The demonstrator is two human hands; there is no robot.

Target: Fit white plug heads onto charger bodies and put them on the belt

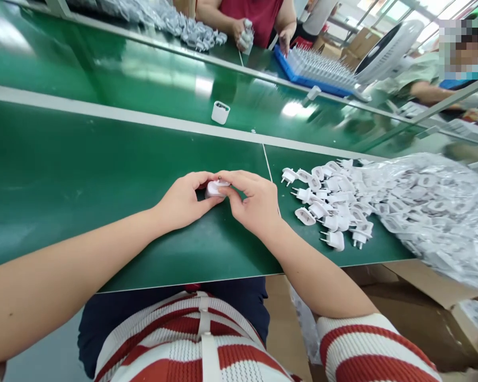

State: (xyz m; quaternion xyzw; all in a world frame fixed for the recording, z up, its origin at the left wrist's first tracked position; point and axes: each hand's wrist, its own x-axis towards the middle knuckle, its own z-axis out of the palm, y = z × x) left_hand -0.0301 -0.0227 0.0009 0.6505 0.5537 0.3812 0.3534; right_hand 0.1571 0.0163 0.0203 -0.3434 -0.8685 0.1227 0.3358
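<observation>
Both my hands meet above the green table in front of me, around a small white plastic charger housing [213, 189]. My left hand [185, 200] grips it from the left, with the thumb along its near side. From the right, my right hand [257, 200] pinches at its top, where a small metal-coloured bit shows between the fingers. Much of the housing is hidden by my fingers. To the right of my right hand lies a loose pile of white plug pieces with pins [330, 199].
A clear plastic bag [442, 196] full of similar white pieces spills onto the table at right. One white housing [220, 113] stands on the green conveyor beyond the pale rail [143, 118]. Across it, a co-worker handles parts beside a blue tray [322, 85]. A cardboard box [406, 297] is below right.
</observation>
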